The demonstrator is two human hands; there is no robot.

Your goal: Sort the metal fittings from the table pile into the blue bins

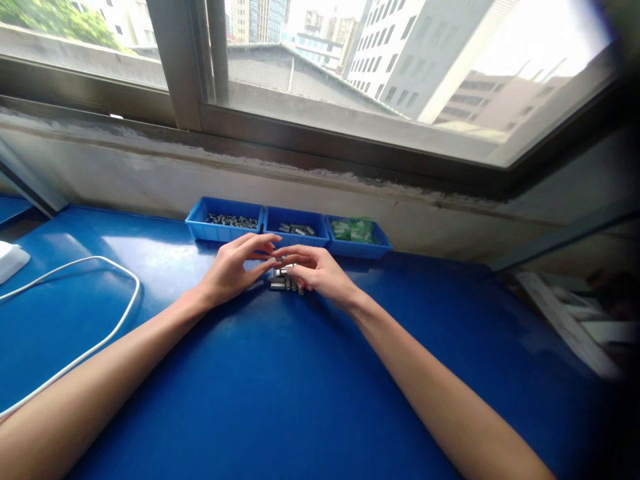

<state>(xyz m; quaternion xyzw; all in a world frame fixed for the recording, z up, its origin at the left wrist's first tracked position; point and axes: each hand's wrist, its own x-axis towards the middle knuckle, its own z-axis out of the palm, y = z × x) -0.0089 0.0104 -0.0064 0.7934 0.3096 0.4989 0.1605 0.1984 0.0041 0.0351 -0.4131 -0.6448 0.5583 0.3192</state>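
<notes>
**Since both hands are crowded over one little cluster, the metal pieces [277, 284] are hard to see**

Although the fingers cover a lot of it, the cluster clearly sits on the blue table [265, 387], on the near side of the bins. It's just below the right hand [323, 272], slightly to the left of its palm, so that's the closer hand; the left hand [231, 267] comes in from the other side, a bit further off. The leftmost visible piece has its long axis running roughly side to side, while those beside it seem to point more toward the person.

Left thumb and index finger are apart, but can't tell if its other fingertips pinch anything. Right fingers are curled at the cluster; can't tell if they're clamped on a piece.

Headcount: two hands, three blue bins, one white cable [139, 285], one white device [11, 261]. Left bin [215, 232] has loads of small metal parts, middle bin [305, 241] several longer ones, right bin [357, 250] some green stuff. Several pieces in the cluster, exact number hidden.
</notes>
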